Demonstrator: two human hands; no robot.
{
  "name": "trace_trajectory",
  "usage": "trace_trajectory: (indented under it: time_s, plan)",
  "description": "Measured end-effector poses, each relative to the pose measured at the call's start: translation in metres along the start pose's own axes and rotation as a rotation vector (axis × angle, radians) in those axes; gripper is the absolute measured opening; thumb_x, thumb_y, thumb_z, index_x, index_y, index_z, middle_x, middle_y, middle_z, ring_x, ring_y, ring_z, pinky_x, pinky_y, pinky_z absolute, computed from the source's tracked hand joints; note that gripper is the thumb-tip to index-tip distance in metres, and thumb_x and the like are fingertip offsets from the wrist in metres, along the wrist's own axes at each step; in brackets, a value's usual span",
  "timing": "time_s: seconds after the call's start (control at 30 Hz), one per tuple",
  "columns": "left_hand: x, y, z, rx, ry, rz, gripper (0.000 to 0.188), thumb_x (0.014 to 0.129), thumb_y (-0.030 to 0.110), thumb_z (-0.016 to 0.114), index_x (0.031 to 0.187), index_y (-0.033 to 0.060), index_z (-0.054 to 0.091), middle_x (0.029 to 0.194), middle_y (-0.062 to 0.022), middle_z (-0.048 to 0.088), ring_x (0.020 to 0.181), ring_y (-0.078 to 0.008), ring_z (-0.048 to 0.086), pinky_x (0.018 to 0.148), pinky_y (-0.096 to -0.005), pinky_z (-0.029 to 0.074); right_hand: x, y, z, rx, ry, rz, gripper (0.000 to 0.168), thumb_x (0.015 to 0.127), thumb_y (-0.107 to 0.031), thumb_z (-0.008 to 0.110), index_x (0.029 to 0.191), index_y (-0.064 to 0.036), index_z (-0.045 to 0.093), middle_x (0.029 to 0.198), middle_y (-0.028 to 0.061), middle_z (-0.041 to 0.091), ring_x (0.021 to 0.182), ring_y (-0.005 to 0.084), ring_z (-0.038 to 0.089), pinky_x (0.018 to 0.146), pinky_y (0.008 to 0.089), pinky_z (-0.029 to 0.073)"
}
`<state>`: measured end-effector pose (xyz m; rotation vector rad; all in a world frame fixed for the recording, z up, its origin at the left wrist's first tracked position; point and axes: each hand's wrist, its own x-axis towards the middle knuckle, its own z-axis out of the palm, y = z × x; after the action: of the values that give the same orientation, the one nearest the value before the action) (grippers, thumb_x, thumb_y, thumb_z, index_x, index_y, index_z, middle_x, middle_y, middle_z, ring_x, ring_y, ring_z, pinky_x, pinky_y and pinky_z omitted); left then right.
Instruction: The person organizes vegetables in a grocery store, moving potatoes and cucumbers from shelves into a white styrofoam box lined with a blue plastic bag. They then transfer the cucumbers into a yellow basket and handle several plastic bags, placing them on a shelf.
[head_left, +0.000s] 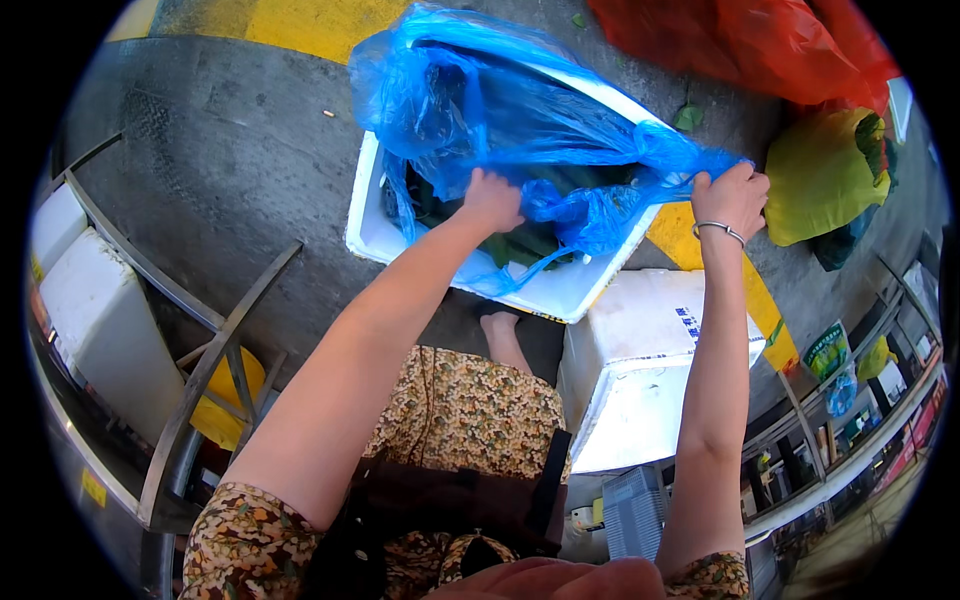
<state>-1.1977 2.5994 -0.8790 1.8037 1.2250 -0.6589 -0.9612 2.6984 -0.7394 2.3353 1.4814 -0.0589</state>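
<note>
In front of me on the floor stands a white foam box (592, 292), lined with a thin blue plastic bag (540, 112) that spills over its far rim. Dark green vegetables (517, 247) show through the bag's opening; the film covers most of them, so their kind is unclear. My right hand (731, 199), with a metal bangle at the wrist, grips a gathered end of the bag past the box's right corner. Over the box's near half, my left hand (491, 201) has its fingers curled on the film at the edge of the opening.
A second white foam box (637, 375) lies close by my right leg. Red plastic bags (750, 52) and a yellow-green bag (821, 180) sit on the right. Metal frames (225, 330) stand on the left, with a yellow container (229, 397) behind. Yellow bands (315, 26) mark the floor.
</note>
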Motion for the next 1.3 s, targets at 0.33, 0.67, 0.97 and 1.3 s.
trace_trajectory:
  time_s: [0.33,0.67,0.97,1.3]
  plan:
    - [0.006,-0.066,-0.095,-0.140,0.796,0.000,0.033,0.075,0.026,0.064,0.102,0.0091,0.056,0.099,-0.0161,0.052,0.092,-0.0352,0.050,0.077,-0.0440,0.041,-0.091,-0.062,0.021,0.524,0.014,-0.746,0.017,0.069,-0.010,0.063,0.080,-0.003,0.051,0.082,0.0148,0.048,0.076,0.0313,0.052,0.064,0.0388,0.044]
    - [0.004,-0.080,-0.208,0.423,1.356,0.216,0.032,0.078,0.007,0.053,0.109,0.0143,0.054,0.105,-0.0160,0.053,0.093,-0.0266,0.055,0.079,-0.0385,0.043,-0.006,-0.079,0.108,0.446,-0.197,-0.569,0.052,0.075,-0.029,0.063,0.119,-0.007,0.047,0.113,0.0186,0.052,0.104,0.0345,0.050,0.087,0.0401,0.041]
    - [-0.020,-0.042,-0.240,0.280,1.603,0.481,0.044,0.076,0.010,0.050,0.113,0.0319,0.052,0.115,-0.0135,0.042,0.104,-0.0297,0.049,0.087,-0.0425,0.038,-0.002,-0.099,0.099,0.505,-0.257,-0.381,0.034,0.083,-0.038,0.053,0.098,-0.008,0.058,0.091,0.0202,0.061,0.089,0.0373,0.057,0.075,0.0430,0.045]
    - [-0.073,-0.027,-0.255,0.181,1.631,0.338,0.068,0.067,0.000,0.058,0.125,0.0289,0.039,0.100,-0.0113,0.046,0.069,-0.0285,0.056,0.057,-0.0375,0.046,-0.049,-0.044,0.050,1.142,-0.128,-0.263,0.024,0.088,-0.018,0.053,0.071,-0.005,0.041,0.062,0.0026,0.043,0.059,0.0093,0.040,0.054,0.0245,0.036]
